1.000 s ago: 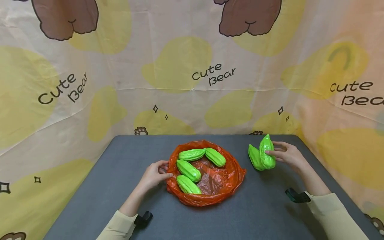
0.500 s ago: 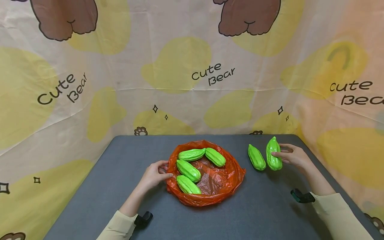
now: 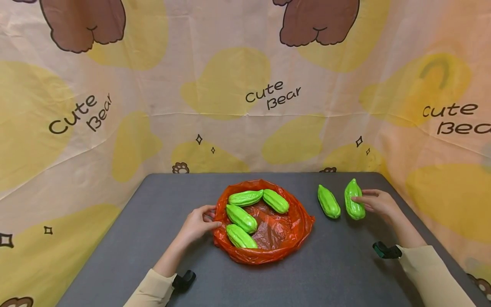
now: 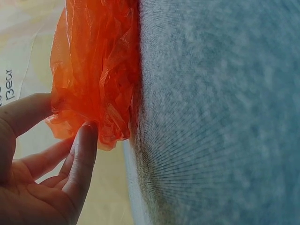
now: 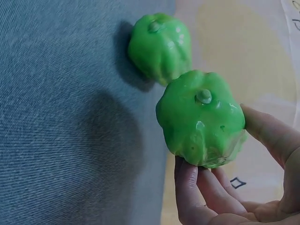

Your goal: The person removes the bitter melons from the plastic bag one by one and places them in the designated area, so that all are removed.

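A red plastic bag (image 3: 281, 253), its rim spread wide, sits mid-table with several green bitter melons (image 3: 241, 218) inside. My left hand (image 3: 197, 224) pinches the bag's left rim; the left wrist view shows thumb and fingers at the crinkled plastic (image 4: 101, 79). On the right, my right hand (image 3: 379, 204) grips a bitter melon (image 3: 354, 202) between thumb and fingers, tip pointing away. The right wrist view shows that melon's stem end (image 5: 201, 117) close up, with a shadow on the table apart from it. Another bitter melon (image 3: 328, 202) lies on the table just left of it.
The dark grey table (image 3: 172, 187) ends at a patterned cloth backdrop (image 3: 222, 140) at the rear, with more cloth at both sides. Each wrist wears a black camera mount, such as the left wrist's mount (image 3: 184, 280).
My right hand has moved right with its bitter melon and slightly lower, parting from the melon left on the table. The left hand and the bag have stayed put.
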Tool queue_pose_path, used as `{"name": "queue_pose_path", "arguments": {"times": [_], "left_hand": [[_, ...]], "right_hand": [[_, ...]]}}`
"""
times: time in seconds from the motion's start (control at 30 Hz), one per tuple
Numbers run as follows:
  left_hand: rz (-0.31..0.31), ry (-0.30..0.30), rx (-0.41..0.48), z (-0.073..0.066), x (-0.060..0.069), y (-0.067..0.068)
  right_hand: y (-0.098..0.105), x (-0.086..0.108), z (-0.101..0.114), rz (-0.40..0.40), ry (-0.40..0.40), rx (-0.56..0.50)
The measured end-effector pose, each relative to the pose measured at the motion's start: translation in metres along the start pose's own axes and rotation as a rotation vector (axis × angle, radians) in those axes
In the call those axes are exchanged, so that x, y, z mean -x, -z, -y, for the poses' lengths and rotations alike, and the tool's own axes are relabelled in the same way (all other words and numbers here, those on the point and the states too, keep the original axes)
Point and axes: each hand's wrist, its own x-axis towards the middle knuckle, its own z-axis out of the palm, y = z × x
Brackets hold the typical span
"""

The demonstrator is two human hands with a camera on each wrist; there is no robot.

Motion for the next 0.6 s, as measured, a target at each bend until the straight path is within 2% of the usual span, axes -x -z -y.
{"name": "queue_pose_path", "arguments": {"times": [0.37,0.6], "left_hand": [[-0.004,-0.001,-0.003,0.001,0.000,0.000],[-0.010,0.002,0.005,0.001,0.001,0.001]], "right_hand": [[0.000,-0.015,-0.017,0.006,-0.046,-0.054],[-0.004,-0.020,-0.020,0.004,-0.045,-0.036]]}}
